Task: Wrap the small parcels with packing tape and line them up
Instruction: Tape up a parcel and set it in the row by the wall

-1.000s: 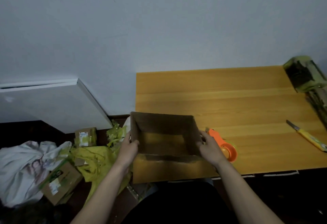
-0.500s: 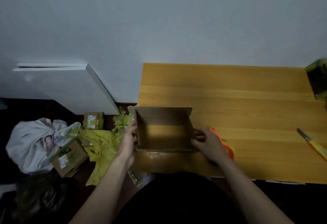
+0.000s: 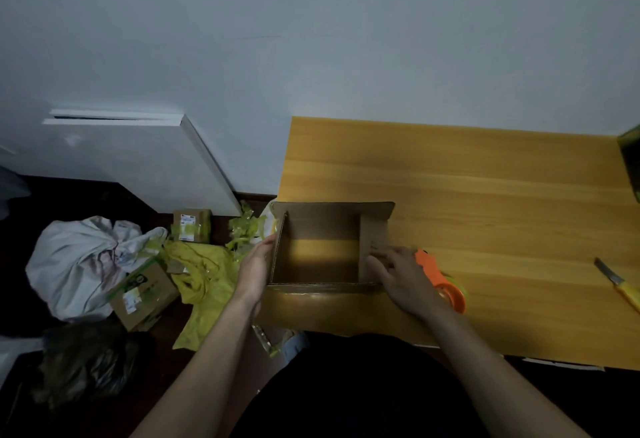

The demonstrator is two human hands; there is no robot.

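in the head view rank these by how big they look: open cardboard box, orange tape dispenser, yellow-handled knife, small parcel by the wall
1. open cardboard box
2. orange tape dispenser, partly hidden by the right hand
3-4. small parcel and yellow-handled knife: look alike; the knife is cut off at the frame edge

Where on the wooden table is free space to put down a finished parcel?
The wooden table is bare between the open cardboard box, the wall and the yellow-handled knife. It is crowded near the orange tape dispenser beside the right hand.
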